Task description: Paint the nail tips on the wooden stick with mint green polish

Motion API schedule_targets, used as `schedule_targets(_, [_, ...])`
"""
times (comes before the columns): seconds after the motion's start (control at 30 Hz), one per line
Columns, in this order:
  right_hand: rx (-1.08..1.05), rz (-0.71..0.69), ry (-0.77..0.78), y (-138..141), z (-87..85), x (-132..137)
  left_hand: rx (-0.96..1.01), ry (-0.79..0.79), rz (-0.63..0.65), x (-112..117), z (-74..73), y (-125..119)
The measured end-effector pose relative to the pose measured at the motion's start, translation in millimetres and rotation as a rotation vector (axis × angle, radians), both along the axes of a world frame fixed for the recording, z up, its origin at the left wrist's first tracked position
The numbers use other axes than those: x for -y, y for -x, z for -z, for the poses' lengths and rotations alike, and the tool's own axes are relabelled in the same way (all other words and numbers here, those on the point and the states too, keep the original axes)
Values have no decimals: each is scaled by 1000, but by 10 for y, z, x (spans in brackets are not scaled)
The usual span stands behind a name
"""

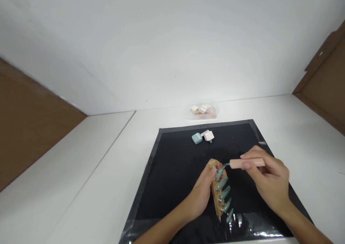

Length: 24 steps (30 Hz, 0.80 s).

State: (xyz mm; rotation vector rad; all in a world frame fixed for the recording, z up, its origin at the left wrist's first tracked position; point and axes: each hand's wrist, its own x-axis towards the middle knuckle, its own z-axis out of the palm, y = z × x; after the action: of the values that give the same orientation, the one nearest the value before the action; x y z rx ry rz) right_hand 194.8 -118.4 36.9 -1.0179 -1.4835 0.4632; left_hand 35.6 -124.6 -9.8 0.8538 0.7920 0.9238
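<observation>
My left hand [201,193] is closed round the upper end of a wooden nail display stand [216,197]. Along its right side, several pointed false nails [224,193] coated green sit on small metal holders. Between finger and thumb, my right hand [272,177] pinches a nail polish brush [247,163] by its pale pink handle. The brush's green-coated tip touches or nearly touches the topmost nail. Beyond my hands, a teal square piece [197,138] and a white square one [209,136] lie close together; I cannot tell which is bottle or cap.
Under my hands a black mat [172,172] with shiny taped edges covers part of the white table [107,186]. Behind it stands a clear plastic tray [201,116] holding several white-and-pink pieces. A white wall rises at the back, with brown cardboard panels [29,121] at both sides.
</observation>
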Motion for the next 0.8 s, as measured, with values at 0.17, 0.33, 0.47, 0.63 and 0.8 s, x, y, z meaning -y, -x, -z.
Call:
schedule_targets(0.17, [-36,-160,-15,14,-7,-3,-24,-9,-23,6,18,27])
schedule_targets(0.33, [25,-21,-15,9,-1,-6,-34,-8,-12,6,15,25])
schedule_targets(0.47, [-35,-64,-18,-2,-10,-7,-48,-45,-5,9,22,38])
schedule_targets(0.63, [10,-130,18,5,-34,-12,-90,-90,16,28,8,57])
schedule_targets(0.8, [-23,-11,5,-13,-29,-21,-133,-104,47,39,-13,66])
